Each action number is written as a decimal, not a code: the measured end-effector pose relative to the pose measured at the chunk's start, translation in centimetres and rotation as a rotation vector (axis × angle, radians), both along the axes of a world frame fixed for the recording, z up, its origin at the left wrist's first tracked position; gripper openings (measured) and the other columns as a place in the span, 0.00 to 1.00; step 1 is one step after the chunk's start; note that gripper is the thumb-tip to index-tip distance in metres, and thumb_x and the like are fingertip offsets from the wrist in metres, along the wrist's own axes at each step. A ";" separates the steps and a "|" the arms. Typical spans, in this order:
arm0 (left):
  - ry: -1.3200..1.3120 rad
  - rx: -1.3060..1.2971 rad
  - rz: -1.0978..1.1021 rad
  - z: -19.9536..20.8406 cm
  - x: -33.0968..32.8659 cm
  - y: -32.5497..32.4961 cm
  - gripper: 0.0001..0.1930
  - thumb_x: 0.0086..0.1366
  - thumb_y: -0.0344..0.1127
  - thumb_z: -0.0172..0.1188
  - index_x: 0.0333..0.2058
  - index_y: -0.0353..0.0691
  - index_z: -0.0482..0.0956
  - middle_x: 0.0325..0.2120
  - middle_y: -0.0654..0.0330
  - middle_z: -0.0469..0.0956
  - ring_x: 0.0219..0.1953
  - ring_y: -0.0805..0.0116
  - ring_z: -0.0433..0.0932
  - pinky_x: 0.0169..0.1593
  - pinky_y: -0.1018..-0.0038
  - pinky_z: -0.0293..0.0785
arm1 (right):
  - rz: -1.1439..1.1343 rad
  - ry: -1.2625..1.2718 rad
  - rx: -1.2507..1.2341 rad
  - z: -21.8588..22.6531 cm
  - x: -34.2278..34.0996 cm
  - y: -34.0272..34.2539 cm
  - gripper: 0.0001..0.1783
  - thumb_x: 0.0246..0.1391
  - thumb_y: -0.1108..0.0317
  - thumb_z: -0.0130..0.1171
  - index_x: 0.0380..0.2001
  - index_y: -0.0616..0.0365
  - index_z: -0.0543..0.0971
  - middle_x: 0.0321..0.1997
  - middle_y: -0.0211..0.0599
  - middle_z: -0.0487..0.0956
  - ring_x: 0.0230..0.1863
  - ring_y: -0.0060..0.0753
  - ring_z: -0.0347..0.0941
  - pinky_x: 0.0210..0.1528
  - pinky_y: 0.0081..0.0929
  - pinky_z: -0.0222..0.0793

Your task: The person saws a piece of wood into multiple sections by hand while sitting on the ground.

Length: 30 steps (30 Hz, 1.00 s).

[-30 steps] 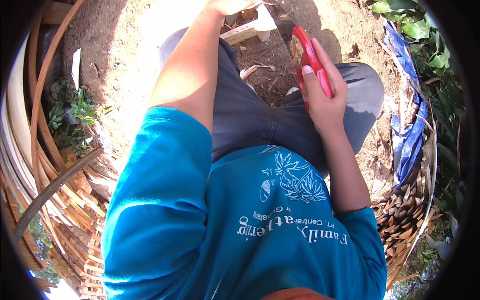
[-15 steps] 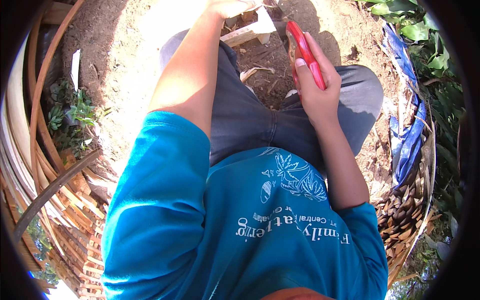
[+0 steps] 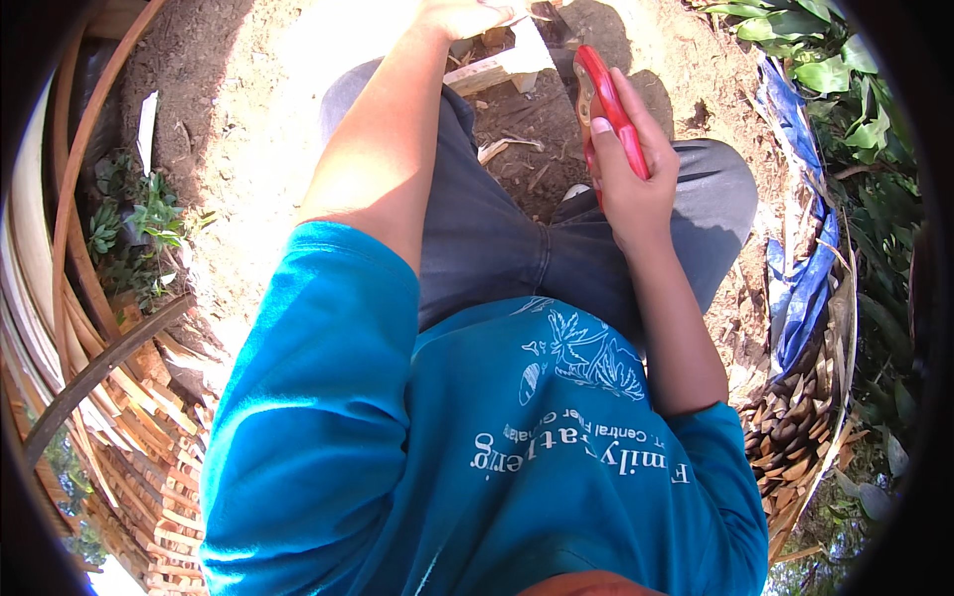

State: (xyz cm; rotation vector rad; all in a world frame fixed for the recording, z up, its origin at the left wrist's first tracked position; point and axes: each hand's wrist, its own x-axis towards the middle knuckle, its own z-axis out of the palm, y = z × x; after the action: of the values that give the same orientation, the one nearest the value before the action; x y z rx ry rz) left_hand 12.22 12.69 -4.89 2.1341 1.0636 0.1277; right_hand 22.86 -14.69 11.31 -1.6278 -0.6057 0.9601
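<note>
My right hand (image 3: 641, 174) is wrapped round the red handle (image 3: 618, 104) of a hand saw, over my right thigh. The saw's thin dark blade (image 3: 562, 62) runs away from me toward pale pieces of wood between my knees. My left hand (image 3: 462, 17) reaches to the top edge of the view, its fingers closed at a piece of wood (image 3: 542, 12); glare and the picture's edge hide part of this grip. Just below, a pale wooden block (image 3: 487, 74) lies on the ground beside an upright pale piece (image 3: 529, 48).
Wood chips (image 3: 507, 146) lie on the dirt between my legs. Stacked wooden strips (image 3: 109, 397) curve along the left, near a small green plant (image 3: 154, 223). On the right are a blue plastic sheet (image 3: 807, 288), a pile of brown pieces (image 3: 790, 427) and leafy plants (image 3: 865, 129).
My right hand and the saw have shifted slightly right and toward me. My left hand has moved a little to the right, still at the wood.
</note>
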 end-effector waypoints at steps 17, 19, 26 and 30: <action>0.960 0.237 0.213 2.9 -14.3 7.4 0.49 0.65 0.79 0.35 0.75 0.55 0.52 0.75 0.48 0.52 0.76 0.45 0.51 0.77 0.52 0.43 | 0.228 0.130 0.049 1.5 0.7 -0.8 0.41 0.63 0.75 0.59 0.76 0.66 0.54 0.41 0.28 0.75 0.40 0.14 0.70 0.45 0.16 0.70; 0.986 0.220 0.181 3.5 -13.5 7.5 0.48 0.65 0.79 0.34 0.76 0.54 0.50 0.76 0.48 0.51 0.77 0.47 0.49 0.78 0.52 0.40 | 0.218 0.135 0.060 1.4 0.9 -0.5 0.38 0.66 0.73 0.57 0.75 0.66 0.56 0.47 0.33 0.78 0.41 0.16 0.75 0.44 0.18 0.73; 0.865 0.093 0.235 7.5 -11.1 6.2 0.47 0.65 0.76 0.40 0.76 0.57 0.49 0.77 0.51 0.48 0.77 0.44 0.50 0.78 0.51 0.39 | 0.124 0.082 0.031 2.4 1.0 0.2 0.32 0.67 0.71 0.57 0.72 0.62 0.63 0.35 0.31 0.80 0.25 0.17 0.76 0.28 0.19 0.74; 0.763 0.076 0.364 10.7 -11.0 4.8 0.46 0.66 0.75 0.42 0.73 0.48 0.59 0.72 0.45 0.59 0.73 0.43 0.59 0.71 0.53 0.62 | 0.042 0.069 -0.007 2.1 0.6 0.9 0.31 0.67 0.66 0.60 0.71 0.59 0.67 0.27 0.25 0.77 0.19 0.15 0.70 0.23 0.18 0.68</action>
State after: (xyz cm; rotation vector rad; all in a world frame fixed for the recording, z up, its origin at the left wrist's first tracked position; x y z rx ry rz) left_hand 1.21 17.49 5.82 2.0657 1.8995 -0.5252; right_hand 23.49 -13.76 13.45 -1.5870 -0.5918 1.0466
